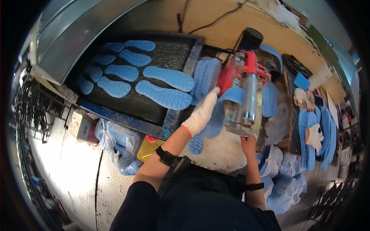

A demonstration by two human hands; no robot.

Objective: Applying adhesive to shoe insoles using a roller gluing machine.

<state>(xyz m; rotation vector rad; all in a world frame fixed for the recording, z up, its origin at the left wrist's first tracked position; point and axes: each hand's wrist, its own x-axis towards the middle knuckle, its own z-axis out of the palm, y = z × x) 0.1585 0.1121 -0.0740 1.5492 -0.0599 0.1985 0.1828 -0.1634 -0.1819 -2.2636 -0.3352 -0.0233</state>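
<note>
My left hand (204, 112), in a white knit glove with an orange cuff, has its fingers stretched out toward the machine. It lies along the left edge of a blue insole (232, 94) that bends at the metal roller (249, 101) of a red machine (235, 67). Whether the palm touches the insole is hard to make out. Bare, my right hand (248, 144) is at the machine's near end, just under the roller; the machine hides its fingers. Just below the gloved hand, a textured blue insole piece (196, 144) hangs down.
Left of the machine, several blue insoles (163, 95) lie on a dark tray (152, 120). More insoles (207, 77) stand stacked beside the machine. At right are an insole pile (327, 134) and a loose glove (314, 138). Plastic bags (283, 192) sit on the floor below.
</note>
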